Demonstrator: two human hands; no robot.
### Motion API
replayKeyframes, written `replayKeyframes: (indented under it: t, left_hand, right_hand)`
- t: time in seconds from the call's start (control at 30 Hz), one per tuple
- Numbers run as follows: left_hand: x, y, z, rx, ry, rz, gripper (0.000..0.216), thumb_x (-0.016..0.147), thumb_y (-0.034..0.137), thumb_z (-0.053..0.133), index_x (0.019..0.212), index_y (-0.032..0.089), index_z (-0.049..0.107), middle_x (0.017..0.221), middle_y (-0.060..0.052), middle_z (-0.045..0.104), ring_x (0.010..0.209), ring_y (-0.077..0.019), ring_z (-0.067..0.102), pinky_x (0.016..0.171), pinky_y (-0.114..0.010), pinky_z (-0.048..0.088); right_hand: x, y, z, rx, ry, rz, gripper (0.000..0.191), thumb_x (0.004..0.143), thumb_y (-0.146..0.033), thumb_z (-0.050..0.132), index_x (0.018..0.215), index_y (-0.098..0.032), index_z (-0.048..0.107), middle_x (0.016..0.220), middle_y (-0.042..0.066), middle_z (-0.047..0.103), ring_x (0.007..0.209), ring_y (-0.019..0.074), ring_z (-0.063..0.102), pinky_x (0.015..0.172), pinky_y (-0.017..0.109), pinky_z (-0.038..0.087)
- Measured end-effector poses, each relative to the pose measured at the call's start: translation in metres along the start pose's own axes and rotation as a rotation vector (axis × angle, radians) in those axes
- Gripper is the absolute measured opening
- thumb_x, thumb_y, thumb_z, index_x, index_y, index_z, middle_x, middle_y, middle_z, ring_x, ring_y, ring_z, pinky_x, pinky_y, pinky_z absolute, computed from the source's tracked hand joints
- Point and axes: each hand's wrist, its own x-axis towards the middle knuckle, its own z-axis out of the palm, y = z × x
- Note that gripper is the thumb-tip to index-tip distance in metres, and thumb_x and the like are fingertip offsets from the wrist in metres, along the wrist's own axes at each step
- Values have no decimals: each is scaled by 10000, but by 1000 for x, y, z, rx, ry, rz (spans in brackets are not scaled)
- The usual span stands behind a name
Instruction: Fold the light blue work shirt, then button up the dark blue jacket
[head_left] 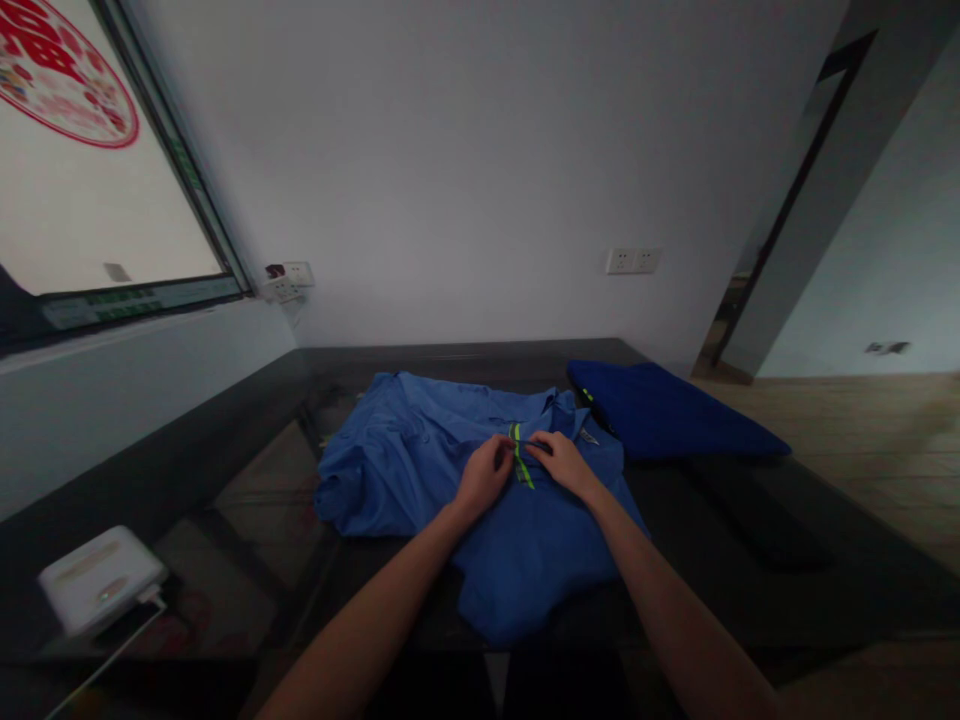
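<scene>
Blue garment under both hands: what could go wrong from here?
The near end of the blue garment lies close to the front edge of the table, so it might slip over. The left hand and right hand pinch it beside the yellow-green strip; a tug could crease it.

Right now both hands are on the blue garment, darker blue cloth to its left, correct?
No: the head view shows the darker blue cloth to the right of the blue garment. Left hand and right hand are on the garment, yes.
</scene>
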Motion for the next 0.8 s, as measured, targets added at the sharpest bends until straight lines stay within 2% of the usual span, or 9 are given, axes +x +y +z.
replayKeyframes:
  t: [0.2,0.47,0.63,0.8]
  left_hand:
    - [-1,9,1,-76,24,11,212,837,195,519,1043,175,564,879,-32,622,776,-142,583,692,-242,465]
    - [2,16,-4,-146,70,-20,123,830,220,546,939,173,577,803,-14,618,724,-130,579,683,-240,460]
    - [4,19,-9,-183,130,-55,169,817,219,563,977,190,517,784,8,603,703,-121,584,652,-221,454]
    - [3,17,-10,-91,67,10,139,834,205,528,973,204,523,783,9,603,706,-127,587,682,-235,457]
  right_hand:
    - [-1,-1,0,59,87,13,122,839,-260,558,855,-181,649,796,32,637,767,184,547,697,287,406]
    - [-2,-5,2,127,134,-82,139,860,-307,556,845,-204,648,803,33,604,790,177,538,733,304,432]
    - [-3,-11,1,141,105,-102,139,868,-308,555,858,-200,642,793,29,584,781,174,538,723,297,430]
    - [-3,-14,1,125,52,-102,104,870,-250,551,862,-190,635,781,24,588,762,169,535,705,281,419]
